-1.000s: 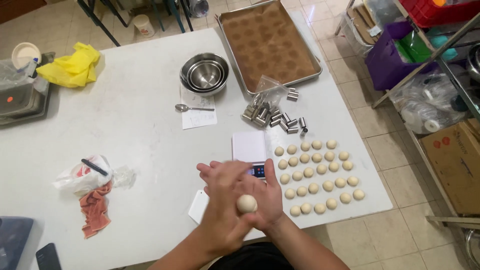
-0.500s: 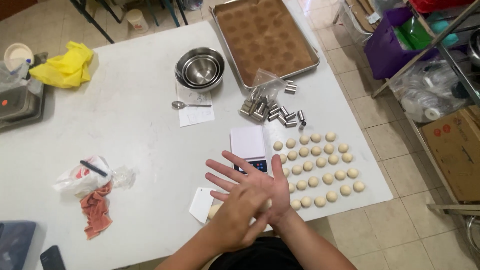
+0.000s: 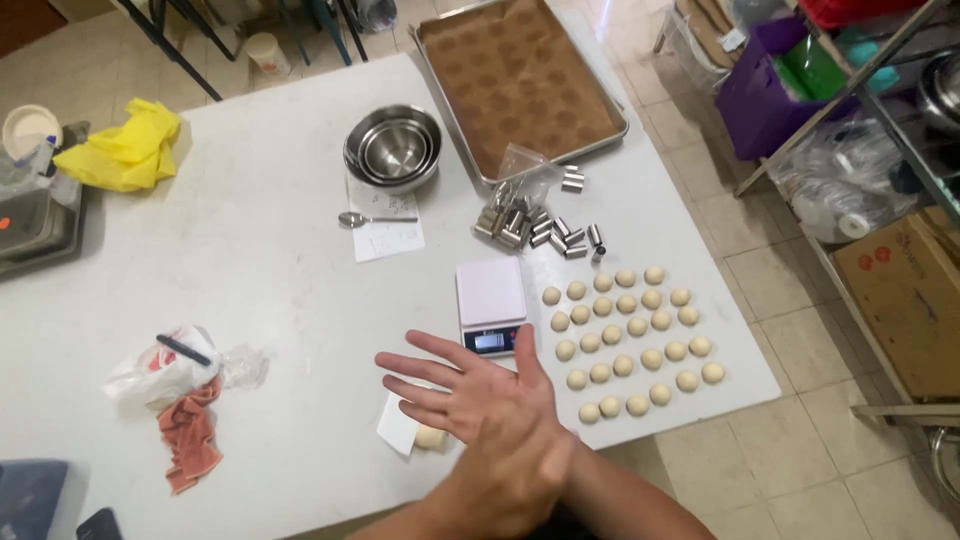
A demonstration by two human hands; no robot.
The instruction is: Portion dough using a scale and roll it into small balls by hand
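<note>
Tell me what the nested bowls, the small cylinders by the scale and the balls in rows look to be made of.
Nested bowls: metal, likely stainless steel, with a brushed grey sheen and bright rims.
Small cylinders: also metal, shiny silver with sharp highlights; seemingly hollow rings or tubes.
Balls in rows: pale cream, matte and smooth, apparently soft dough.
Scale: a white top, probably plastic, though the look leaves that open.

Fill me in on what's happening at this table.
A person is pressing both palms together, right hand flat over the left hand, above a white table. A lump of dough lies on the table under the fingers. Rows of dough balls sit right of a small scale.
</note>
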